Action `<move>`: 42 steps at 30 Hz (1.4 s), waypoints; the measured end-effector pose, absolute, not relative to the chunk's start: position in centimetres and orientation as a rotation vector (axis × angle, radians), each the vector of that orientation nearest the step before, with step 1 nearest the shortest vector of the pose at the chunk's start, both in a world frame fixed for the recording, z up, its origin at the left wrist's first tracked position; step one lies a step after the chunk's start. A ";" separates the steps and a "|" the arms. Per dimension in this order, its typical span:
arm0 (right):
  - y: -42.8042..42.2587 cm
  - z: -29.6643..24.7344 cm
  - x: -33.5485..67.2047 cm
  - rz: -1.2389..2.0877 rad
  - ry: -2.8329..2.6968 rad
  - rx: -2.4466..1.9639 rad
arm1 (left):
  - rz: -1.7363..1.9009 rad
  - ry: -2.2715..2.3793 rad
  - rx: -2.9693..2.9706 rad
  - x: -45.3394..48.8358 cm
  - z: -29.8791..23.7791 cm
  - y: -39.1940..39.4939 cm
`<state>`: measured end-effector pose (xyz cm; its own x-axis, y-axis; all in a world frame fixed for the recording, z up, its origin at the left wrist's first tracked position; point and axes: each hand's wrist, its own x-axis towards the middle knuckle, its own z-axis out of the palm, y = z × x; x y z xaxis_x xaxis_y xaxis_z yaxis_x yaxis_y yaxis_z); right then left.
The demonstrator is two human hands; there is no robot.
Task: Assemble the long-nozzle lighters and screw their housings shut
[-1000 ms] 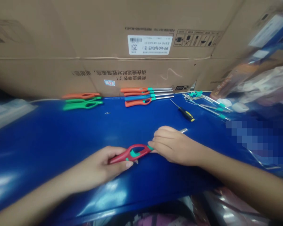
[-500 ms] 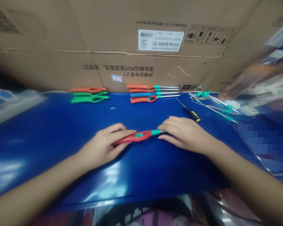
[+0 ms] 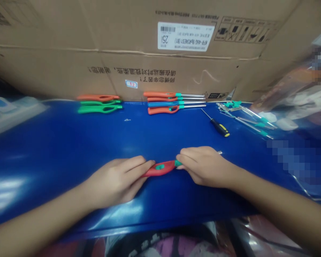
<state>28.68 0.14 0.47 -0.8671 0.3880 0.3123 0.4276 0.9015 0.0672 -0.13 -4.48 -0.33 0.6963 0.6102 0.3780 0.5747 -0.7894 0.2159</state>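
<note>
The right hand (image 3: pixel 199 165) now covers more of the teal plastic collar (image 3: pixel 178 163), likely firming its grip. The left hand (image 3: pixel 120 180) clamps the curved red plastic handle (image 3: pixel 165 169)

A single head-worn view here — close in, looking forward and down over the left hand (image 3: pixel 117 180) and right hand (image 3: pixel 207 166), across the desk (image 3: pixel 69 150) — cardboard box (image 3: pixel 96 32) straight ahead.
</note>
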 end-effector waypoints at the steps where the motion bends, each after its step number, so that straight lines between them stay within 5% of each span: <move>1: 0.1 0.4 28.6 -0.165 -2.775 -0.606 | 0.668 0.978 2.873 -0.2 -0.4 -4.6; 22: 4.9 0.6 31.6 0.398 -2.626 -0.856 | 0.613 1.267 2.420 -1.3 0.4 -1.3; 29: 7.4 0.8 35.5 -0.220 -2.175 -1.764 | 0.633 1.261 2.384 -1.1 0.4 -1.8; 33: 8.8 0.4 38.2 -0.071 -2.202 -2.100 | 0.633 1.250 2.373 -1.3 0.3 -1.9; 39: 7.9 1.7 35.7 -0.107 -1.946 -1.667 | 0.643 1.185 2.421 -0.8 -0.3 -2.0; 42: 6.4 1.6 32.3 0.155 -1.963 -1.293 | 0.666 1.154 2.416 -0.4 -0.5 -2.2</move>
<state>32.34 6.40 1.59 -0.1921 0.8274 0.5278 0.7342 0.4781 -0.4822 -0.45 -2.17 -0.47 0.5508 0.7959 0.2514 0.6158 -0.5908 0.5214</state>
